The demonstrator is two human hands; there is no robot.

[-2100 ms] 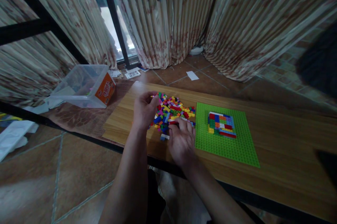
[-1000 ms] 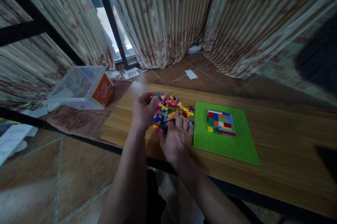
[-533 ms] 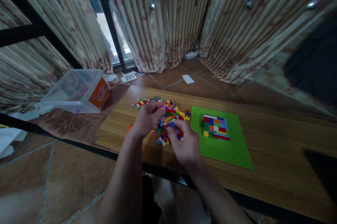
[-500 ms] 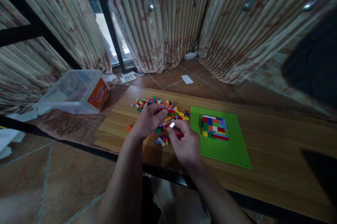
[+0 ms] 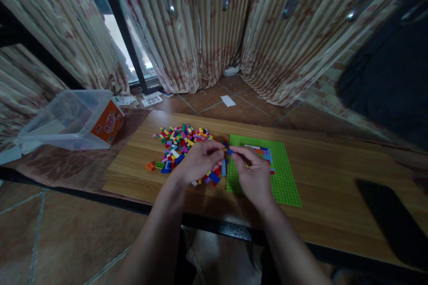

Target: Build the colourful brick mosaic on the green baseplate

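Note:
My right hand (image 5: 253,173) is over the left part of the green baseplate (image 5: 287,187), its thumb and forefinger pinching a small blue brick (image 5: 230,151). Close beside it, my left hand (image 5: 202,160) hovers at the right side of the loose brick pile (image 5: 177,142). The left fingers are pressed together; what they hold, if anything, is too small to make out. A flat block of many-coloured bricks (image 5: 267,154) sits on the baseplate, partly hidden behind my right hand.
A clear plastic box (image 5: 76,120) with an orange label stands left of the wooden board (image 5: 334,178). An orange brick (image 5: 150,166) lies at the pile's near left. A black flat object (image 5: 391,218) rests at the right. Curtains (image 5: 207,30) hang behind.
Both hands have shifted right relative to the board, the right one now over the baseplate. A whitish brick showed at the right fingertips before; a blue one shows now. The view has turned slightly right.

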